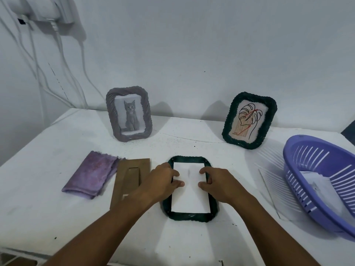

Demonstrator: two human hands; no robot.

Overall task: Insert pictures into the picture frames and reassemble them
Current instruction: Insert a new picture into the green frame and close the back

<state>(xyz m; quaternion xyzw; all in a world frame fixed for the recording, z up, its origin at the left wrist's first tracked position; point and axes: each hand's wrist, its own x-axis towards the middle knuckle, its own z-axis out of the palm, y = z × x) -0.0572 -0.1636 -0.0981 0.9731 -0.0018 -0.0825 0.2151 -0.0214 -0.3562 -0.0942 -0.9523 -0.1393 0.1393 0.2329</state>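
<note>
Fingers (175,183) of left hand (163,181) and right hand (219,184) press flat white paper (189,196) into braided dark-green frame (190,216), face-down on white counter (57,217).

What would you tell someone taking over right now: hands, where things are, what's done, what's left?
Hands: left hand and right hand both press fingertips on the white picture, face down inside the dark green frame lying at the table's front centre.
Brown backing board lies just left of it, beside the purple cloth.
Done: grey cat frame and green leaf frame stand assembled at the back.
Left: seat the picture, fit the backing board, stand the frame up. More sheets seem to lie in the purple basket.
</note>
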